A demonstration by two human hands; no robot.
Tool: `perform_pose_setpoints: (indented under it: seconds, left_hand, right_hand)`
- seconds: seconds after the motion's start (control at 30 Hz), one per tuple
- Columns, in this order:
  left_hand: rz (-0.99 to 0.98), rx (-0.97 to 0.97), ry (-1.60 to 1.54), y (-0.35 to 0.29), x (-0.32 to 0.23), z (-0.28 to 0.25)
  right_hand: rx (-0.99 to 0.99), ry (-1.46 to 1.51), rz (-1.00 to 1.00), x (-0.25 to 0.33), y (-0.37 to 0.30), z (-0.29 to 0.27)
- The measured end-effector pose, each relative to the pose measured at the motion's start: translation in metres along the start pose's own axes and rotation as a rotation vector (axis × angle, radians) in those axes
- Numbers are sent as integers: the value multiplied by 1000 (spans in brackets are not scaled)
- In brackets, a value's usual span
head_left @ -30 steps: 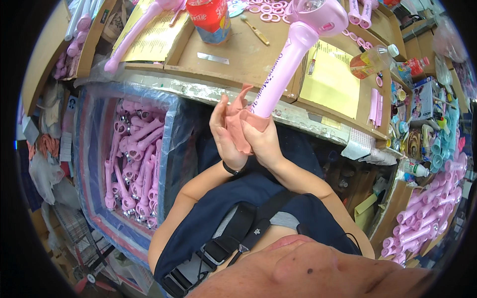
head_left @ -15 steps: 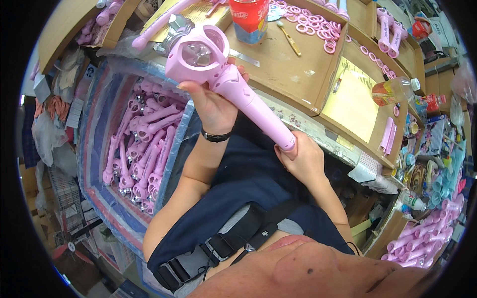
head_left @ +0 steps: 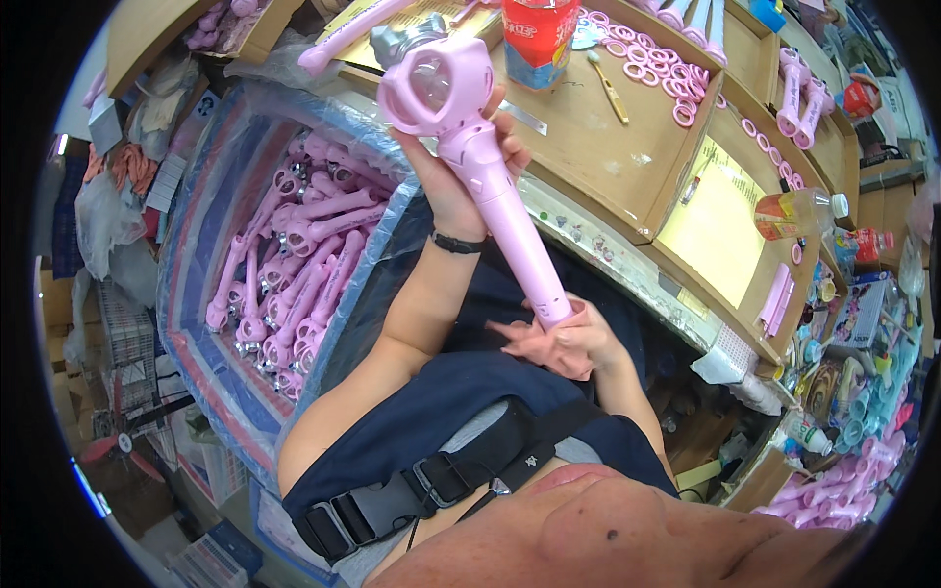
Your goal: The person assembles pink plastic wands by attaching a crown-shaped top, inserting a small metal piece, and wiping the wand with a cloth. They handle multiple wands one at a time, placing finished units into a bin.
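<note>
A pink plastic toy wand [head_left: 505, 220] with an open ring-shaped head and a clear piece inside slants across the middle of the view. My left hand [head_left: 453, 191] is closed around its neck just below the head, thumb on the near side and fingertips showing beyond. At the lower end of the handle, my right hand [head_left: 588, 338] is closed on a salmon-pink cloth [head_left: 549, 351], which lies against the wand's tip. Part of the cloth hangs loose toward my lap. A silvery faceted piece [head_left: 407, 39] shows just behind the wand's head.
Left of me stands a blue-striped bag [head_left: 196, 255] full of similar pink wands [head_left: 299, 235]. On the bench, cardboard trays [head_left: 578, 147] hold pink rings [head_left: 662, 64], a toothbrush [head_left: 610, 90] and yellow paper [head_left: 711, 225]. A red-labelled bottle [head_left: 537, 44] stands near the wand's head.
The wand has turned steeper and shifted right, its lower end now nearer my body. A salmon-pink cloth now shows in my right hand, spread beside the handle's tip.
</note>
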State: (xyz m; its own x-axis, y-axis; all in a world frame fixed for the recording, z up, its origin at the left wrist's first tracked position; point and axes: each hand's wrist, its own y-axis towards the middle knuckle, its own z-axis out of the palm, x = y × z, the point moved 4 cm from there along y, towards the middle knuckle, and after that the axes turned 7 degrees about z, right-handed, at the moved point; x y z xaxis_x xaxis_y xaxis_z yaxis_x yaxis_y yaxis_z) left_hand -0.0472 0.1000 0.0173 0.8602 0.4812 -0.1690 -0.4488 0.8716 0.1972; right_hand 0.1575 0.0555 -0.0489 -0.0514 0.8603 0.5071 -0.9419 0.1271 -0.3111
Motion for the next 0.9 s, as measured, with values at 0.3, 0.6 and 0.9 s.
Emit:
perform_pose_setpoints:
  seconds: [0.3,0.6,0.9]
  left_hand:
    - [119,-259,334,-8,-7,-19]
    - [147,-246,264,6,-27,-31]
    - [299,-214,141,15,-93,-44]
  right_hand:
    - [-580,-1068,-346,16,-11,-10]
    - [-251,468,-68,-22,5,-32]
    - [-757,-939,-841,37,-68,-58]
